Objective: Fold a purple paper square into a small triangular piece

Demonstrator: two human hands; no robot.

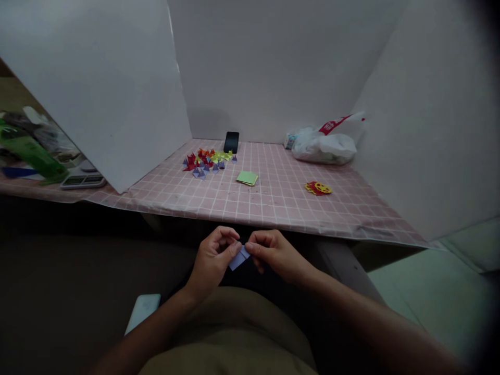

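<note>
Between my two hands, over my lap and below the table edge, is a small folded piece of lavender paper (pixel 238 260). My left hand (pixel 215 255) pinches its upper left side between thumb and fingers. The thumb and forefinger of my right hand (pixel 271 253) grip its right corner. A crease line runs across the paper. On the table ahead lies a small stack of square paper sheets (pixel 247 178), green on top. Left of it stands a cluster of folded paper figures (pixel 207 160) in red, orange, yellow and purple.
A black phone (pixel 232 141) lies at the back of the pink checked table (pixel 273 205). To the right are a white plastic bag (pixel 326 147) and red and yellow cut-out pieces (pixel 317 188). White panels (pixel 273 67) enclose the table. A pale flat device (pixel 144 311) lies by my left arm.
</note>
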